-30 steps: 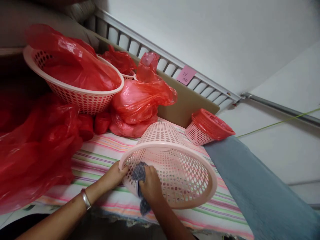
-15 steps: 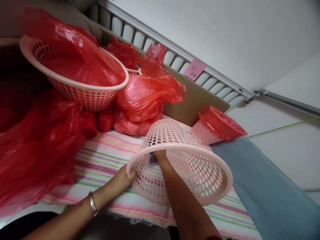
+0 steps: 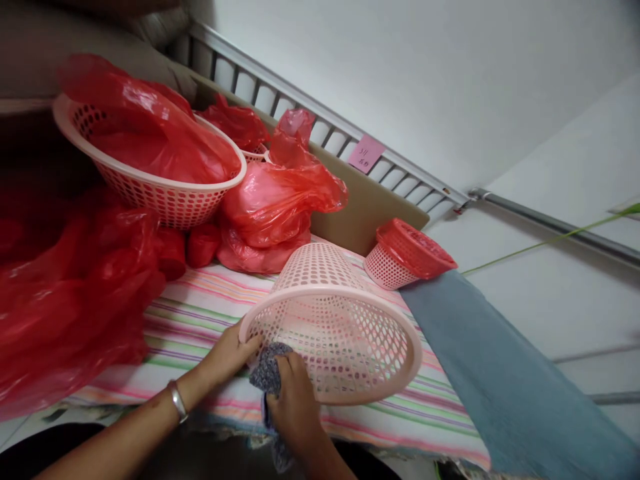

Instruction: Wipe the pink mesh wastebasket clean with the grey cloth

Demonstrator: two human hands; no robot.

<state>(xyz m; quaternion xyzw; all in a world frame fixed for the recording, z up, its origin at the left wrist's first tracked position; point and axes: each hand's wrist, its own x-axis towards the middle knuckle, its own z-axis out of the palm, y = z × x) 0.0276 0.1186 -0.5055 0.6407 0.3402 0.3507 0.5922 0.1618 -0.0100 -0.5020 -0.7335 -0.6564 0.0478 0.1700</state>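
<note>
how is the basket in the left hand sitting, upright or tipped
Tipped: the pink perforated basket has its mouth facing the camera, base pointing away, left hand at its rim.

The pink basket (image 3: 327,291) looks to me like smooth, satiny plastic; the red bags (image 3: 275,203) are thin, glossy plastic, the grey rag (image 3: 270,370) rough cloth, the striped sheet (image 3: 193,333) matt fabric, the bracelet (image 3: 177,402) polished metal.

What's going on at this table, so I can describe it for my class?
A person's left hand grips the rim of a pink mesh basket that lies on its side on a striped cover, its mouth towards the person. The right hand holds a grey cloth by the basket's mouth, near the left hand. Beyond are other baskets with red plastic, including a small one at the right.
</note>
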